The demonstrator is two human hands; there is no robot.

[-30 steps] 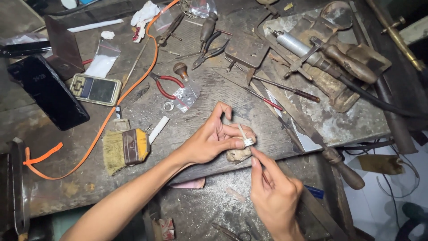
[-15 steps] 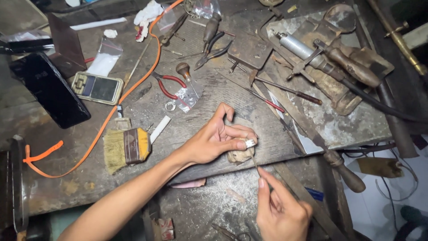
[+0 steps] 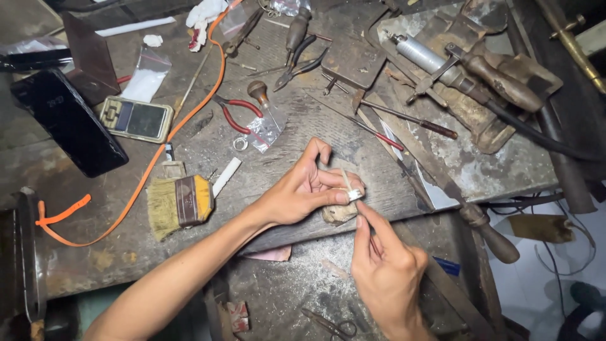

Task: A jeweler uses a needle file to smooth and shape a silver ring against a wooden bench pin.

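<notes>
Two hands meet at the front edge of the bench (image 3: 284,170), over a worn wooden peg (image 3: 339,213) that juts out from it. The left hand (image 3: 297,192) lies on the bench with its fingers closed around a small pale metal strip (image 3: 351,187), pinching it between thumb and forefinger so it rests against the top of the peg. The strip's long axis runs from upper left down to lower right, its lower end poking out past the fingertips toward the right hand (image 3: 386,271).

That hand comes up from below the bench edge, fingers closed on a thin tool whose kind I cannot make out; only a dark sliver shows beside the forefinger. Its raised forefinger tip sits just below and to the right of the strip's free end, very near or touching. So the strip lies up and slightly left of the right fingers, and the left hand is the one already on it.

A brush (image 3: 180,203) lies well to the left, red-handled pliers (image 3: 235,113) farther back.
</notes>
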